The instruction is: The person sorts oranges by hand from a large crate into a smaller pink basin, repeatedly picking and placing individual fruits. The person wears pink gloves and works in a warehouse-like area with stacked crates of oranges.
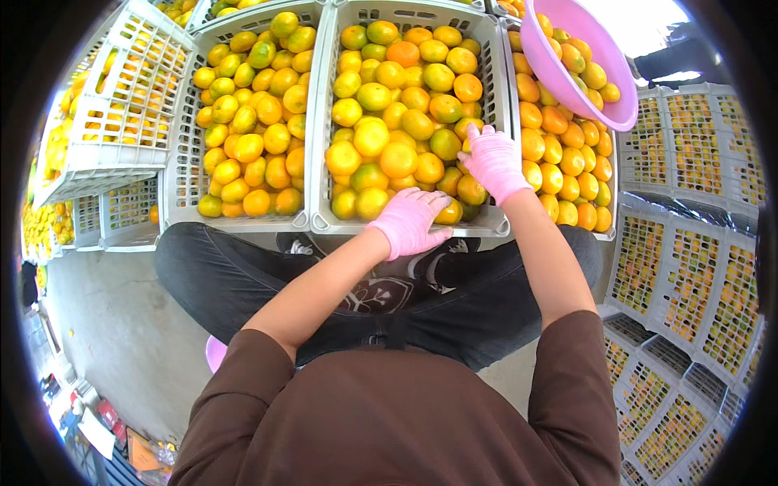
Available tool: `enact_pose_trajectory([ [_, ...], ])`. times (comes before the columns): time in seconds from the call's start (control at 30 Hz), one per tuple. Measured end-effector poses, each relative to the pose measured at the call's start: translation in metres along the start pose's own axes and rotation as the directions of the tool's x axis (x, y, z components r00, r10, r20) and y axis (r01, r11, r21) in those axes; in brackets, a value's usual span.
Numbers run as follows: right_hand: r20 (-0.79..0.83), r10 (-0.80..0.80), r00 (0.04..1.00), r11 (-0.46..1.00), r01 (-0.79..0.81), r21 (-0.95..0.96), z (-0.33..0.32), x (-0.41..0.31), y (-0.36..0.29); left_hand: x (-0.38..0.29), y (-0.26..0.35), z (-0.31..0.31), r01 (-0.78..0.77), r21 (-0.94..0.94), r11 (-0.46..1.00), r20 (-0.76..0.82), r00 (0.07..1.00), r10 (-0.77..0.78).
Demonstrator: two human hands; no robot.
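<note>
A grey plastic crate (410, 228) full of yellow-orange mandarins (398, 159) stands before my knees. My left hand (413, 222), in a pink glove, lies palm down over its front edge. One mandarin (450, 212) shows beside the left fingers and thumb; whether they grip it is hidden. Gloved in pink as well, my right hand (493, 161) reaches over the crate's right wall. Its fingers are spread and its fingertips touch fruit near a greenish mandarin (445, 144). No fruit is seen lifted in either hand.
To the left stands another mandarin crate (237, 223), with a tilted crate (121, 152) beyond it. A right-hand crate (612, 226) holds mandarins in rows, and a pink basin (620, 67) of fruit rests over its far end. Stacked crates (671, 209) line the right side.
</note>
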State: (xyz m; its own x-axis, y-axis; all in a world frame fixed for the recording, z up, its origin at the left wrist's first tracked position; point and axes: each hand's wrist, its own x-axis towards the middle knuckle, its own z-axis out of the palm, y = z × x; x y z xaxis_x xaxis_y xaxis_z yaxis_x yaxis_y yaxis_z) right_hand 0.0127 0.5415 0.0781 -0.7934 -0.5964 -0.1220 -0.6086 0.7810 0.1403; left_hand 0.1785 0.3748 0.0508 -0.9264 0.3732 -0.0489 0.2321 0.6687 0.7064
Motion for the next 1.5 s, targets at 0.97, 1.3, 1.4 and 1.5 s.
enact_pose_trajectory([
  [0.97, 0.083, 0.054, 0.995, 0.942, -0.078, 0.326, 0.021, -0.038, -0.041, 0.022, -0.055, -0.034, -0.001, 0.142, 0.99, -0.088, 0.996, 0.013],
  [1.3, -0.03, -0.112, 0.993, 0.934, 0.116, 0.339, 0.021, -0.06, -0.069, 0.014, -0.073, -0.03, 0.119, 0.02, 0.993, -0.228, 0.967, -0.111],
  [1.4, 0.119, -0.113, 0.986, 0.944, 0.07, 0.321, 0.03, -0.059, -0.075, 0.021, -0.076, -0.037, 0.121, 0.039, 0.992, -0.032, 0.992, -0.12],
  [1.5, 0.082, -0.086, 0.993, 0.956, 0.06, 0.286, 0.036, -0.056, -0.079, 0.028, -0.07, -0.036, 0.187, 0.181, 0.966, -0.087, 0.981, -0.174],
])
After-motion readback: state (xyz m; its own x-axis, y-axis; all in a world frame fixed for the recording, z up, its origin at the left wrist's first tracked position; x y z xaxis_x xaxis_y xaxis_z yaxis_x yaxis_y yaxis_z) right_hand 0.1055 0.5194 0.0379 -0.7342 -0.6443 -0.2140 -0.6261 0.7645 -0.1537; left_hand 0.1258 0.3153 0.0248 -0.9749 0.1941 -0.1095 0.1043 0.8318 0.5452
